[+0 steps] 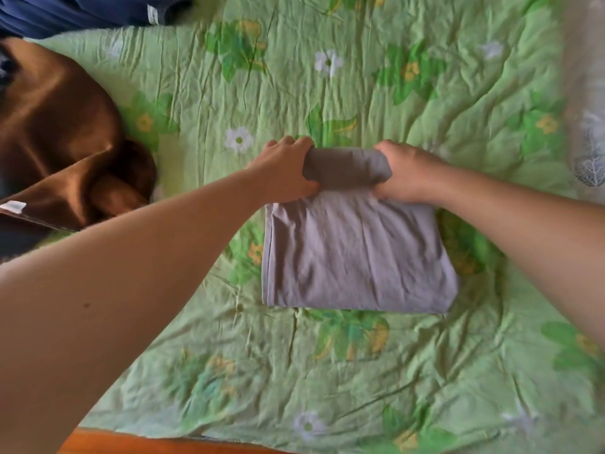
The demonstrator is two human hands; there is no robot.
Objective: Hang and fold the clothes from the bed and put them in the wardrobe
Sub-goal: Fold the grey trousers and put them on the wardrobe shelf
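Note:
A pale lilac-grey garment lies folded flat in the middle of the green flowered bedspread. Its far end is curled up into a roll. My left hand grips the left end of that roll, fingers over the top and thumb underneath. My right hand grips the right end the same way. Both forearms reach in from the near corners.
A brown satin garment with a white label lies bunched at the left. Dark blue clothing lies at the far left corner. A white patterned cloth runs along the right side. The bed's orange wooden edge shows at the bottom.

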